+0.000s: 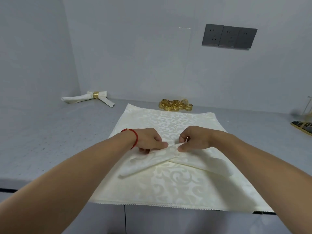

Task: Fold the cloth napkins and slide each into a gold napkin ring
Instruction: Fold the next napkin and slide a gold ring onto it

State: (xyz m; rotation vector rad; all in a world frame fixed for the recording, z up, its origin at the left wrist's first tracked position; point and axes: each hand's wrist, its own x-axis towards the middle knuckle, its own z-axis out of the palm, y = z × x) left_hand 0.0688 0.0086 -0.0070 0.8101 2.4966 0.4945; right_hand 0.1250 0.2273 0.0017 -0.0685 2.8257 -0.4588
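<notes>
In the head view, the left hand (pixel 149 141) and right hand (pixel 194 141) both pinch the crossed peak of a folded napkin (pixel 162 159) lying on the flat napkin stack (pixel 177 188) at the bench's (pixel 50 132) near edge. The cloth looks light, soft and likely to slip open; pinching the peak seems wise. The gold rings (pixel 175 105) sit by the far edge. The left fingertips are hidden.

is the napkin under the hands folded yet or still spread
Folded: the napkin forms a narrow band bent into a crossed V, pinched at its peak by both hands, atop the spread stack.
</notes>
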